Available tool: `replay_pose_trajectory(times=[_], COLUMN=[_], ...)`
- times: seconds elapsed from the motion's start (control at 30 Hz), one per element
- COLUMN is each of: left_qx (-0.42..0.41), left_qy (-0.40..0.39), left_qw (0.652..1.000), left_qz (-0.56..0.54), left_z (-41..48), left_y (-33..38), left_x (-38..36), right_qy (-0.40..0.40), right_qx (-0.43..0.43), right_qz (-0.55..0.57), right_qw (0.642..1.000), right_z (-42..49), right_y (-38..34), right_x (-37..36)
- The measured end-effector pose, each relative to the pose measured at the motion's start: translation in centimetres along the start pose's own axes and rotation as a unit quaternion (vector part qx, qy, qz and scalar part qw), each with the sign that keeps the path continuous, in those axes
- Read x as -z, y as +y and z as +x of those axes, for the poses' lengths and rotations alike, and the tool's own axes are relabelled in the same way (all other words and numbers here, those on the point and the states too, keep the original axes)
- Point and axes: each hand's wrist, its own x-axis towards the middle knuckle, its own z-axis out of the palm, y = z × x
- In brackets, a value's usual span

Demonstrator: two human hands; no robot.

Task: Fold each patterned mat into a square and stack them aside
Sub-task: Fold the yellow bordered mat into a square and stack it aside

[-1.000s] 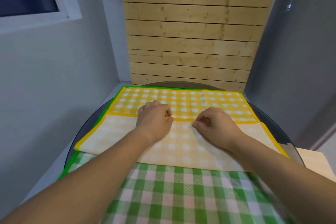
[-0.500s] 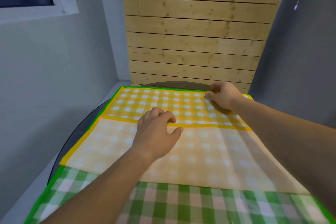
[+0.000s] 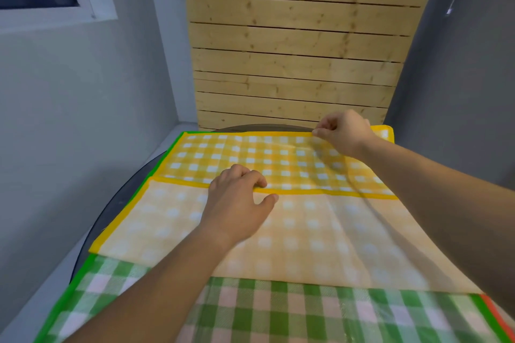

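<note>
A yellow checked mat [image 3: 250, 156] lies spread over a green checked mat [image 3: 278, 312] on a round dark table [image 3: 117, 203]. Its near part is folded over, showing the pale underside [image 3: 320, 242], and the folded edge runs across the middle. My left hand [image 3: 237, 203] rests palm down on that folded edge, its fingertips curled over the yellow border. My right hand [image 3: 344, 132] is at the mat's far edge near the right corner, where its fingers pinch the yellow border.
A wooden slat panel [image 3: 301, 44] stands right behind the table. Grey walls close in on the left [image 3: 83, 120] and the right [image 3: 459, 78]. A red-edged strip [image 3: 498, 320] shows under the green mat at the lower right.
My right hand left the folded edge in the middle and reached out to the far right edge, where it now pinches the border. The left hand stayed on the fold.
</note>
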Motion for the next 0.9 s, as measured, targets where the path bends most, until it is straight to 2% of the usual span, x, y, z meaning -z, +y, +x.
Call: replay_pose_trajectory(times=[0.2,0.3,0.47,0.57,0.67,0.77,0.9], left_qx=[-0.002,-0.002,-0.007,-0.027,-0.109,-0.22,-0.326], left_qy=[-0.013,-0.015,-0.015,0.014,0.078,0.134,0.165], left_qw=[1.0,0.999,0.999,0.999,0.989,0.963,0.926], left_qz=[0.025,0.032,0.038,0.036,0.061,0.081,0.094], left_z=[-0.3,-0.3,-0.2,-0.4,-0.9,-1.9,-4.1], left_y=[0.8,0.9,0.9,1.1,1.6,2.6,5.0], left_x=[0.6,0.7,0.7,0.8,1.6,3.1,5.9], right_qy=[-0.074,-0.047,-0.003,0.013,0.019,0.009,-0.027], right_qx=[0.005,0.002,0.002,0.03,0.073,0.129,0.158], right_qz=[-0.025,-0.065,-0.07,-0.075,-0.073,-0.068,-0.05], right_qw=[0.997,0.997,0.998,0.997,0.994,0.989,0.986], right_z=[-1.6,-2.1,-3.0,-3.9,-5.7,-8.6,-13.4], right_y=[-0.5,-0.2,-0.1,-0.7,-1.7,-2.7,-3.7], right_x=[1.0,0.2,0.6,2.3,4.8,7.2,9.0])
